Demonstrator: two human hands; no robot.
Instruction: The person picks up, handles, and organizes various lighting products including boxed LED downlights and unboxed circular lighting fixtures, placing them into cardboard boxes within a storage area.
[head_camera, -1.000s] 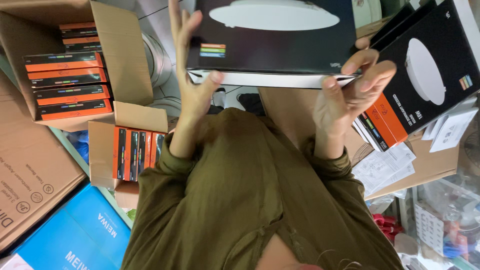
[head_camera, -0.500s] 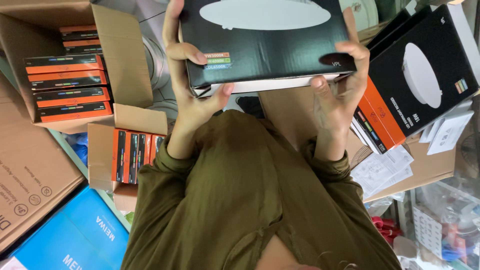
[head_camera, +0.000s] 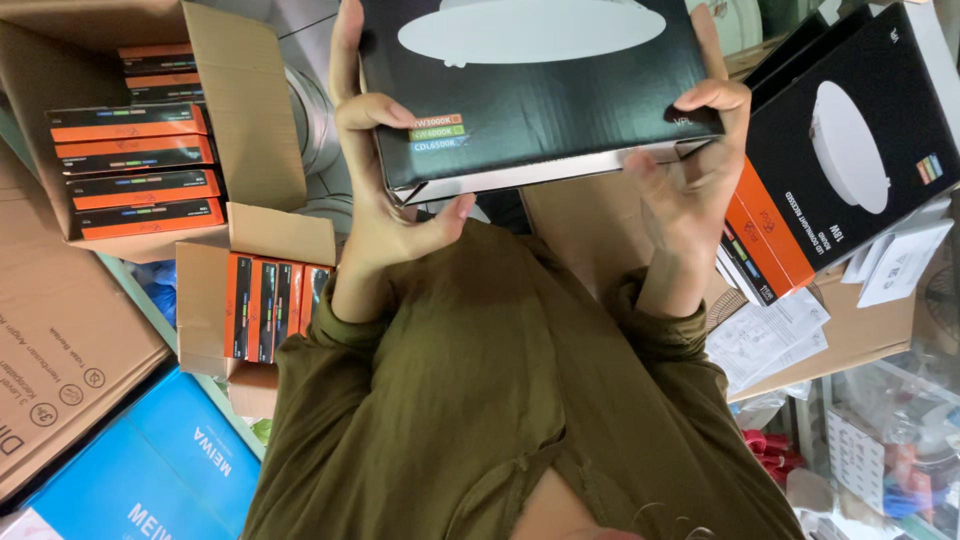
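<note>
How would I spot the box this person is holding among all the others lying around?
Follow the olive-green sleeves up to the left hand and right hand. Between them is a flat black box showing a white round lamp. Unlike the similar boxes stacked at the right, it is lifted and gripped at both ends.

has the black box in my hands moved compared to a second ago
Yes. The black box has tilted its printed face towards the camera and sits slightly lower, judged against the stacked boxes at right.
</note>
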